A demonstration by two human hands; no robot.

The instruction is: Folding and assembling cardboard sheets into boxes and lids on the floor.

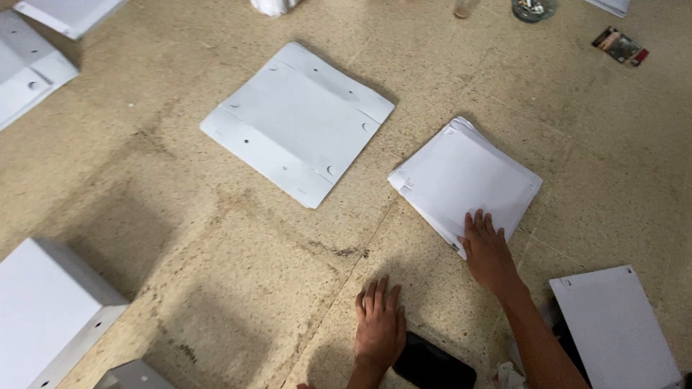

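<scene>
Left hand [380,328] flat on speckled floor [216,252], right hand [487,248] on white sheets [465,176]

Two bare, sleeveless, unadorned forearms

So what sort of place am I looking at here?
Probably an informal workshop where work is done on the floor: a worn, stained stone floor, flat white die-cut cardboard sheets, a stack of them under the right hand, and a folded white box.

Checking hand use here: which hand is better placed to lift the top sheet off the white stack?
Right. The right hand already rests palm-down on the near corner of the white stack; the left hand lies flat on the bare floor, clear of it.
</scene>
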